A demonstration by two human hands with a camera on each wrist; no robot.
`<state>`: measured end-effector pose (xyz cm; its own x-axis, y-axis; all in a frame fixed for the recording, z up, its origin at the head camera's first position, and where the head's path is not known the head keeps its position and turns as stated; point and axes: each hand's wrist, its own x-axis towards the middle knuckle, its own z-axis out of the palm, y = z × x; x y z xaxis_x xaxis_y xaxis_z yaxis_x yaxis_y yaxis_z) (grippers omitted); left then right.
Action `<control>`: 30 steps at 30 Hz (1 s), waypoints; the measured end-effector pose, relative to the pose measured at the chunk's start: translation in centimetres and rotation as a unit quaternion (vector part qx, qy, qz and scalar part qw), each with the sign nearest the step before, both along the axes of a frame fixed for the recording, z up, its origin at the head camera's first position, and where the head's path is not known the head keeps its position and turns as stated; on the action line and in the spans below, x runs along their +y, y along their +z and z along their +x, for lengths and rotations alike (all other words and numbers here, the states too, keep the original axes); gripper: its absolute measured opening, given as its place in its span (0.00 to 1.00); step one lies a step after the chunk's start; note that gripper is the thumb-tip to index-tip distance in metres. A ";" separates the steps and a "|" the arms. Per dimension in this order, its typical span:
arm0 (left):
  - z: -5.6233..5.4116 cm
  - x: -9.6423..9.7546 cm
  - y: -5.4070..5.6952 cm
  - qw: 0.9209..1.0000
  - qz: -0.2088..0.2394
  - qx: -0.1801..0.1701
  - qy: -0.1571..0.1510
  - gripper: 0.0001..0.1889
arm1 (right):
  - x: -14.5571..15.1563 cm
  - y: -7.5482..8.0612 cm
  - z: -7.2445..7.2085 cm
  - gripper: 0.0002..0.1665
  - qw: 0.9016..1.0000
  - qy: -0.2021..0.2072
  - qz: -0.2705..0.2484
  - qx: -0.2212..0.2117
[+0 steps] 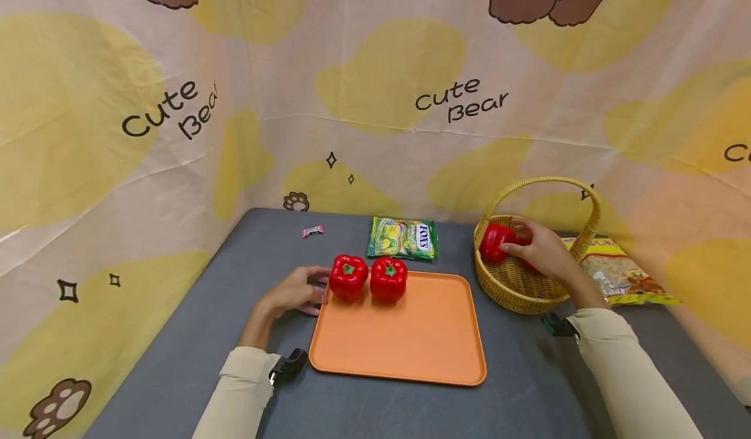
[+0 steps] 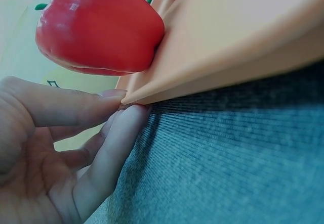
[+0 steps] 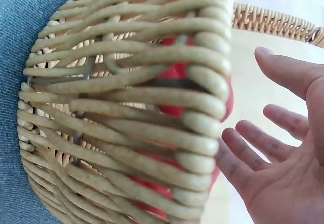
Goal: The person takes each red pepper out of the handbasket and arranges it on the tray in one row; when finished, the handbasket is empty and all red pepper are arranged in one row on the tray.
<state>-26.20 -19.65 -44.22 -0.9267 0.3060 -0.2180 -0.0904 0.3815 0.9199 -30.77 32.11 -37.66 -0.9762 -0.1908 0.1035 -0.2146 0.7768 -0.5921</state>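
An orange tray lies on the table, and two red bell peppers stand side by side at its far left corner. My left hand pinches the tray's left edge between thumb and fingers, just below the nearer pepper in the left wrist view. On the right, my right hand reaches into a wicker basket, next to red bell peppers inside it. The right wrist view shows that hand with fingers spread at the basket's rim; red shows through the weave.
Behind the tray lies a green and yellow candy bag, with a small pink wrapped sweet to its left. The basket's tall handle arches over my right hand. A yellow-edged food packet lies right of the basket. A printed cloth hangs behind.
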 end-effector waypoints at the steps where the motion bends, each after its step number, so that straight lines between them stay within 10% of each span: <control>1: 0.0 0.0 0.0 1.000 0.001 -0.001 0.000 0.33 | 0.0 0.0 -0.2 0.47 1.000 0.001 0.004 -0.003; 30: 0.1 0.1 0.1 1.000 -0.005 -0.001 0.000 0.33 | 0.0 -0.5 -1.0 0.43 0.999 0.020 -0.014 -0.034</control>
<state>-26.07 -19.59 -44.10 -0.9265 0.3036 -0.2225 -0.0917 0.3914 0.9156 -31.74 32.12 -38.18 -0.9728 -0.2276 0.0432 -0.2037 0.7517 -0.6272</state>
